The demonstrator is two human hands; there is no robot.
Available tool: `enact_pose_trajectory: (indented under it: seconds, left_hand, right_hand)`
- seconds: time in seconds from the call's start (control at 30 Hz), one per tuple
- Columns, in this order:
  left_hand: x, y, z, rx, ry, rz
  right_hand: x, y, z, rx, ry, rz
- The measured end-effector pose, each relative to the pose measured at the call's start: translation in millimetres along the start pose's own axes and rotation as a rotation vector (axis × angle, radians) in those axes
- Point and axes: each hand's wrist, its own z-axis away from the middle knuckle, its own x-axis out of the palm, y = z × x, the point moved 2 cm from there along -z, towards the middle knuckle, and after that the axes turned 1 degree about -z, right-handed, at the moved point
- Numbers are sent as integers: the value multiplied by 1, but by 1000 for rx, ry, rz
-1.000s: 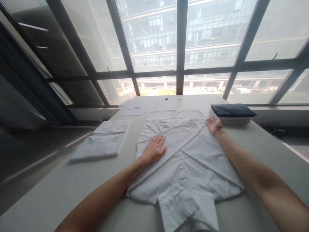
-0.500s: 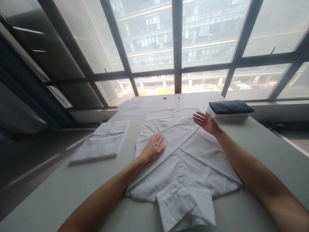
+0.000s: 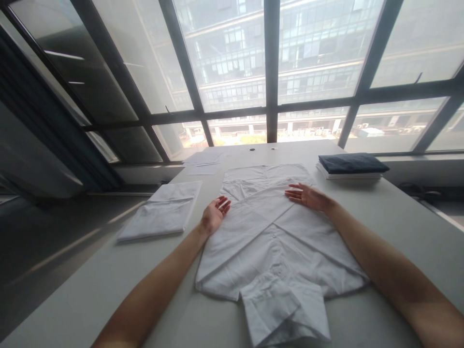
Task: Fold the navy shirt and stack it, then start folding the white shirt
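A white button-up shirt (image 3: 250,237) lies spread on the table, its collar toward me and its hem toward the window. Both sleeves seem folded in across the body. My left hand (image 3: 214,215) is at the shirt's left edge, palm turned inward, fingers apart and holding nothing. On the other side, my right hand (image 3: 307,196) is over the upper right part of the shirt, its fingers stretched toward the middle and nothing in them. Whether either hand touches the cloth I cannot tell.
A folded white garment (image 3: 161,212) lies to the left on the white table (image 3: 366,217). At the far right stands a stack of folded clothes with a dark navy one (image 3: 351,163) on top. White paper sheets (image 3: 203,162) lie near the window (image 3: 232,63).
My left hand has gone from lying flat on the shirt to its left edge, palm now turned inward. The right hand has come slightly nearer to me. The view has shifted slightly.
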Motion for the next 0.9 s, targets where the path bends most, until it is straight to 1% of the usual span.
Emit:
enact_pose_trajectory:
  seconds: [0.07, 0.13, 0.2, 0.23, 0.27, 0.3, 0.4, 0.47, 0.53, 0.63, 0.7, 0.77, 0.83, 0.87, 0.9]
  left_hand:
    - [-4, 8, -3, -89, 81, 165]
    - [-5, 16, -6, -142, 122, 269]
    - [-5, 23, -5, -154, 134, 303]
    - [-3, 25, -2, -155, 107, 301]
    - [-1, 26, 3, -163, 48, 289]
    - [1, 25, 9, -182, -42, 264]
    - [3, 19, 39, -309, -415, 92]
    - [-4, 14, 61, -390, -608, -38]
    - [-17, 14, 82, -427, -750, -114]
    - [-40, 20, 109, -471, -937, -194]
    - [-54, 24, 123, -547, -1057, -261]
    - [-65, 27, 131, -638, -1147, -330]
    - [-72, 31, 132, -706, -1202, -388]
    - [-74, 33, 130, -702, -1208, -405]
    - [-74, 36, 127, -651, -1183, -407]
  right_hand:
    - [0, 0, 0, -6, -12, -28]
    - [-1, 1, -1, 0, -38, -86]
    - [-3, 3, -2, 13, -60, -153]
    - [-4, 4, -2, 19, -65, -177]
    - [-5, 5, -3, 23, -65, -194]
    - [-5, 5, -3, 23, -65, -204]
    - [-5, 6, -3, 11, -66, -218]
    - [-5, 6, -2, 8, -68, -220]
    - [-4, 6, -2, 15, -67, -222]
    - [-3, 5, -1, 21, -63, -227]
    - [-2, 4, -1, 20, -62, -229]
    - [-1, 3, 0, 20, -57, -231]
    - [-2, 3, -1, 21, -46, -234]
    - [-2, 3, -1, 22, -40, -235]
    - [-2, 3, -1, 23, -34, -235]
